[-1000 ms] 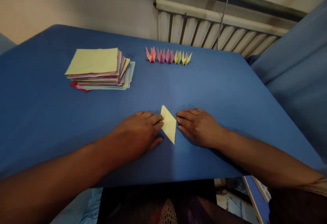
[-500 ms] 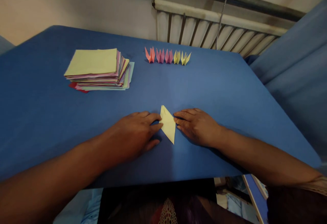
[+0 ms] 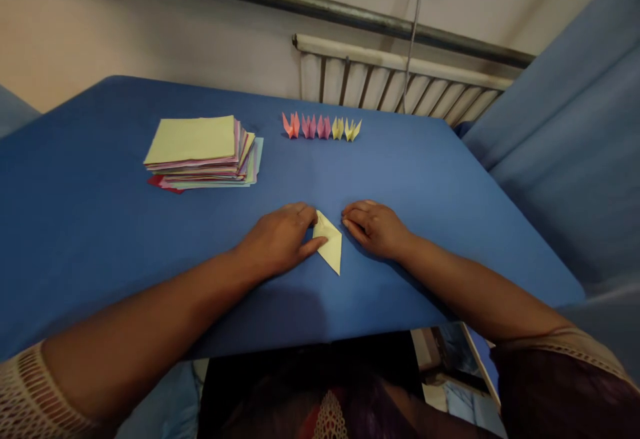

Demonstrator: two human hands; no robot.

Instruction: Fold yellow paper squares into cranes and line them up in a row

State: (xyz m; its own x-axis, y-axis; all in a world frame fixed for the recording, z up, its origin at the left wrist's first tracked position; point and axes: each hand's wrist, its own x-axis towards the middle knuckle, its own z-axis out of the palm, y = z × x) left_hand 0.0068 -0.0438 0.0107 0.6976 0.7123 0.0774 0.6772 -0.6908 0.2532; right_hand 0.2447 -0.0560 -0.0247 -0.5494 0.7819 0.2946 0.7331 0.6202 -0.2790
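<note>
A diamond-shaped piece of folded yellow origami paper [image 3: 332, 247] lies on the blue-covered table, one point toward me. My left hand [image 3: 283, 239] grips its left side, thumb resting on the paper's face and fingers bent at the upper left edge. Just off the right corner is my right hand [image 3: 376, 228], its fingers curled together and thumb drawn in. It rests on the table a small gap from the paper, with nothing visible in it.
A stack of coloured paper sheets [image 3: 193, 142], yellow on top, sits at the back left. Several small folded paper cranes [image 3: 323, 127] in orange, pink and yellow stand in a row at the back. Behind the table are a radiator [image 3: 370, 79] and, at right, a blue curtain [image 3: 555, 132].
My left thumb has moved up onto the paper and the left fingers have bent at its upper edge. The right fingers have left the paper's right corner and curled in. The view has shifted.
</note>
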